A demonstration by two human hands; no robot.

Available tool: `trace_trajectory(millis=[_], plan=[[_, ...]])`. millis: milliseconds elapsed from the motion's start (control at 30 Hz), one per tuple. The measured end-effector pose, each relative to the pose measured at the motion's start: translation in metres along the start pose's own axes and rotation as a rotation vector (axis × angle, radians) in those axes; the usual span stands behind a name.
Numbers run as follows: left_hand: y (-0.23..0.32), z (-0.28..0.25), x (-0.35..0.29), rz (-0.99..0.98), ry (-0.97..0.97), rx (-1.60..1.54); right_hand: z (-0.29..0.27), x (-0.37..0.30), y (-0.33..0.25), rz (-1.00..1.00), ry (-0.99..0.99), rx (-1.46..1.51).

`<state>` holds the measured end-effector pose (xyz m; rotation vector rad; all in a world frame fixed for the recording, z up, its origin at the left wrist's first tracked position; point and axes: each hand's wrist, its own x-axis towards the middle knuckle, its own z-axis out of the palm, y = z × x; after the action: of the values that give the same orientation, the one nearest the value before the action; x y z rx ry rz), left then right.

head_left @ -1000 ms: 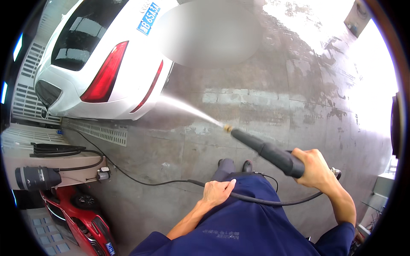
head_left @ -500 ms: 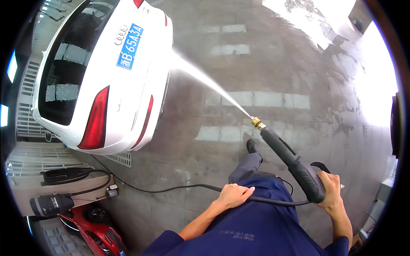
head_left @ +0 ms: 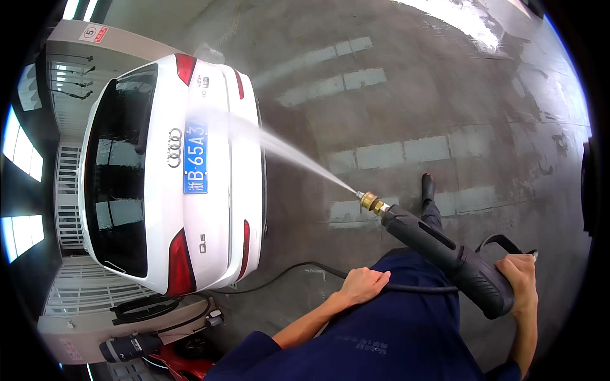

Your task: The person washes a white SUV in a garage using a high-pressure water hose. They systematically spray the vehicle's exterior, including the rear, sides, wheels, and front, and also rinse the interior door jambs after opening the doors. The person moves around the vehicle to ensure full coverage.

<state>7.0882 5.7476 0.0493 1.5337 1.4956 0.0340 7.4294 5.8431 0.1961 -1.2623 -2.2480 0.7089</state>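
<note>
Clock positions taken from the centre of the head view. Right hand (head_left: 521,279) at 4 o'clock, grasping the rear grip of a black spray gun (head_left: 448,259); finger position on the trigger cannot be told, the gun's body and guard being partly in the way. Gun lies aslant at 4 o'clock, its brass nozzle (head_left: 368,201) toward 10 o'clock, well apart from the car. From the nozzle a white water jet (head_left: 305,160) fans out toward 10 o'clock and meets the back of a white car (head_left: 166,203) at 9 o'clock, covering part of the blue plate (head_left: 196,171); mist hangs above that spot. Left hand (head_left: 364,284) at 5 o'clock, closed over a black hose (head_left: 422,289) just in front of the blue shirt (head_left: 394,343); its fingertips are hidden underneath. Hose runs from the left hand toward 9 o'clock along the floor (head_left: 298,222), and the other way passes behind the gun. Car shows its dark rear window (head_left: 121,178) and red tail lights, the nearer one (head_left: 182,263) at 8 o'clock. Also at 8 o'clock: a black coil (head_left: 136,312). Red car (head_left: 184,362) partly visible at 7 o'clock. Dark shoe (head_left: 427,189) at 3 o'clock.
</note>
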Motion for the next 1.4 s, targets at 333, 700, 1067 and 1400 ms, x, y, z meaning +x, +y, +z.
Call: trace_trajectory(millis=[333,700,1067,1400], plan=[[0.067,-0.138,0.186,-0.217,0.090,-0.059,-0.093,0.314,0.078,-0.201,-0.005,-0.073],[0.069,-0.282,0.414,-0.142,0.313,-0.236,-0.073,0.687,0.089,0.032,-0.461,-0.019],[0.108,-0.527,0.608,-0.003,0.398,-0.382,-0.087,1.036,-0.002,-0.673,-0.287,-0.230],[0.150,-0.658,0.781,0.214,0.673,-0.103,-0.065,1.292,-0.072,-1.305,-0.022,-0.256]])
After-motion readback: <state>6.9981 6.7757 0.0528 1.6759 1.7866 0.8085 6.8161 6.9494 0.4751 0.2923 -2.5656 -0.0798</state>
